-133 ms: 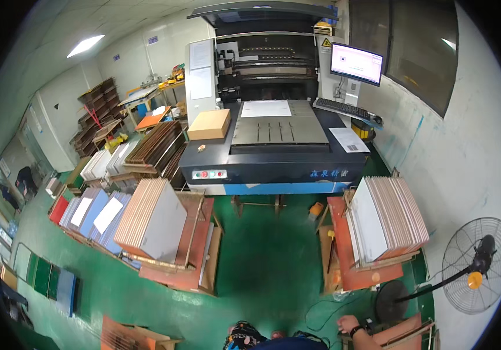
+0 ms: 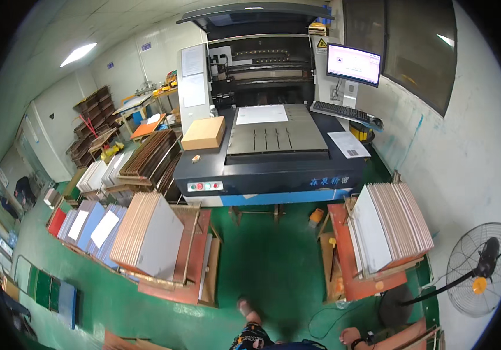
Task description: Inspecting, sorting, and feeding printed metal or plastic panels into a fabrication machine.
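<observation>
My right hand (image 2: 349,336), with a dark band at the wrist, is low at the bottom edge, right of my legs. Its fingers point down and are mostly hidden, so I cannot tell whether it holds anything. Nearest to it is an orange-brown board rack (image 2: 405,338) in the bottom right corner. My left hand is out of view. Ahead stands a big dark machine (image 2: 268,182) with a raised lid, a grey slotted bed (image 2: 271,140) and a white sheet (image 2: 261,114) on that bed. A closed cardboard box (image 2: 204,133) sits at the machine's left.
Racks with upright board stacks flank the green floor, one stack (image 2: 145,236) left, another (image 2: 391,227) right. A pedestal fan (image 2: 476,268) stands at right, near a cable (image 2: 326,326). A monitor (image 2: 353,64) and keyboard (image 2: 346,112) are beside the machine. More stacked boards line the left.
One of my feet has stepped forward into view at the bottom centre. The machine and stacks sit slightly lower and nearer. My right hand has dropped lower in the picture.
</observation>
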Demonstrator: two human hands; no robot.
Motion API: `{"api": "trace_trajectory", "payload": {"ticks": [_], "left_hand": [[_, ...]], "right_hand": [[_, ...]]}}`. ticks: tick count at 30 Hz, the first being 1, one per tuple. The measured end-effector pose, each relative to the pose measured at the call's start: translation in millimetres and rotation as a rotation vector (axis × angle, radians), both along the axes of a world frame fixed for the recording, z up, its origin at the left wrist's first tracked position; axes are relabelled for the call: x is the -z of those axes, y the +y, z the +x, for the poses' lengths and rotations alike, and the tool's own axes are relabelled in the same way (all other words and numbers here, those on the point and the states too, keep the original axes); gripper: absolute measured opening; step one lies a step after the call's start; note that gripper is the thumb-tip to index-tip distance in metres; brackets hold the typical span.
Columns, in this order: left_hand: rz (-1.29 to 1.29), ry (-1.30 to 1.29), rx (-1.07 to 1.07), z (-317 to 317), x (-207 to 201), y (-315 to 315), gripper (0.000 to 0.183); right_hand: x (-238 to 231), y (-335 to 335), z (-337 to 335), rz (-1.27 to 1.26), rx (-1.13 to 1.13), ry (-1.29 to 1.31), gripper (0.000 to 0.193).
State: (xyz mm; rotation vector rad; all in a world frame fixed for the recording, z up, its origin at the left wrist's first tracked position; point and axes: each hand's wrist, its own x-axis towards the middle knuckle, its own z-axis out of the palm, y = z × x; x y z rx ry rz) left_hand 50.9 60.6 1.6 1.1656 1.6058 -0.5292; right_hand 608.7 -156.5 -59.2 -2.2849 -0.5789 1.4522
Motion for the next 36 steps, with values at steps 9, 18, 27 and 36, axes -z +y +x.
{"api": "trace_trajectory", "payload": {"ticks": [9, 18, 27, 36], "left_hand": [[0.166, -0.397, -0.008, 109, 115, 244, 0.047], [0.737, -0.601, 0.264, 301, -70, 483, 0.032], [0.906, -0.549, 0.136, 365, -151, 593, 0.034], [0.928, -0.186, 0.104, 398, -132, 674, 0.059]], "right_hand": [[-93, 258, -13, 0.336, 0.190, 0.025, 0.017], [-215, 436, 209, 0.897, 0.387, -0.494, 0.033], [-375, 629, 299, 0.657, 0.044, -1.141, 0.013], [-371, 954, 410, 0.865, -0.220, -0.956, 0.020]]}}
